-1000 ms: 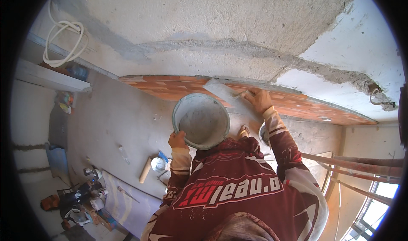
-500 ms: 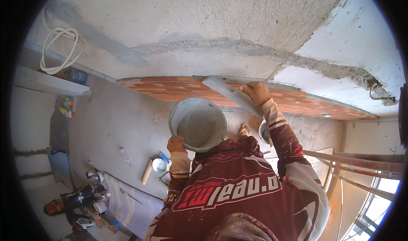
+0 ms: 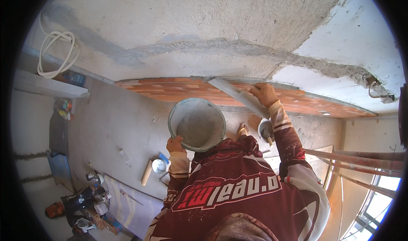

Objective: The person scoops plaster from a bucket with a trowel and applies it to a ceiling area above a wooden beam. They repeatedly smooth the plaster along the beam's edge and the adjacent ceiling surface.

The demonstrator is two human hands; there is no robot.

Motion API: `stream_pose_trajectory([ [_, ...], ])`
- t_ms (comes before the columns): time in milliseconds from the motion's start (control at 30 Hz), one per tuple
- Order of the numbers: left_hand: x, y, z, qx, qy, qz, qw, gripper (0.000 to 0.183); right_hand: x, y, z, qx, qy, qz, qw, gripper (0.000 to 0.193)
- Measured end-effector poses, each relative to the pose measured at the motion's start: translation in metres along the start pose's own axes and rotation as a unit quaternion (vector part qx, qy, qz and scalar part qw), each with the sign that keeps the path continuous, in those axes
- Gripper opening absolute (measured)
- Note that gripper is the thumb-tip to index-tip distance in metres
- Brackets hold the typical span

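Observation:
My right hand [image 3: 264, 94] grips a long, flat grey trowel [image 3: 236, 93]. The blade's far end lies at the top edge of the orange-red brick facing [image 3: 165, 89], where it meets the pale plastered wall [image 3: 204, 64]. My left hand [image 3: 174, 144] clasps the near left rim of a round bucket [image 3: 178, 113] and holds it up, tilted so its inside shows. Grey paste covers the bucket's bottom. The bucket is below and left of the trowel, apart from it.
A second bucket [image 3: 264, 130] with a tool in it stands on the floor by my foot [image 3: 243, 128]. Pipes [image 3: 357, 157] cross at the right. A white hose [image 3: 54, 56] hangs at the upper left. Tools and a small white tub [image 3: 160, 166] lie lower left.
My right hand and the trowel have shifted a little to the right along the brick edge. My left hand still holds the bucket almost where it was.

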State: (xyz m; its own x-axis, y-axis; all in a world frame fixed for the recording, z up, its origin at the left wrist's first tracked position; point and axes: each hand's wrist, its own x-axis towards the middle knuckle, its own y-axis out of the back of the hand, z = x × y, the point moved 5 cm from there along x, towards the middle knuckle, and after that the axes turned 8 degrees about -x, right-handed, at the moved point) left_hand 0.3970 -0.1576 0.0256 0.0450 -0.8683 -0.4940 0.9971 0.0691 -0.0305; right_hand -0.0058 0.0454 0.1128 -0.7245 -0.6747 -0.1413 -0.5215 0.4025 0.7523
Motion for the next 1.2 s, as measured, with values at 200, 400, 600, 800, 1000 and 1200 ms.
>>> stream_pose_trajectory([
  [200,0.007,0.001,-0.004,0.016,-0.004,0.001,1.0,0.024,-0.001,0.005,0.003,-0.01,-0.001,0.005,1.0,0.045],
  [400,-0.002,-0.003,0.008,0.016,0.01,0.001,1.0,0.019,-0.003,-0.003,0.004,-0.021,0.031,0.039,0.999,0.038],
  [600,0.005,0.007,-0.001,-0.029,0.0,0.008,1.0,0.017,-0.014,-0.047,-0.03,-0.014,0.044,0.026,0.999,0.041],
  [800,0.004,0.009,0.004,0.069,-0.013,-0.002,0.998,0.017,-0.006,-0.093,-0.036,0.042,0.036,0.063,0.996,0.043],
  [1000,0.004,0.01,0.0,0.016,-0.012,-0.002,1.0,0.02,-0.007,-0.085,-0.025,0.04,0.004,0.081,0.996,0.041],
  [1200,-0.001,0.009,0.007,0.125,-0.011,0.006,0.992,0.02,-0.013,-0.053,-0.004,0.047,-0.015,0.044,0.998,0.043],
])
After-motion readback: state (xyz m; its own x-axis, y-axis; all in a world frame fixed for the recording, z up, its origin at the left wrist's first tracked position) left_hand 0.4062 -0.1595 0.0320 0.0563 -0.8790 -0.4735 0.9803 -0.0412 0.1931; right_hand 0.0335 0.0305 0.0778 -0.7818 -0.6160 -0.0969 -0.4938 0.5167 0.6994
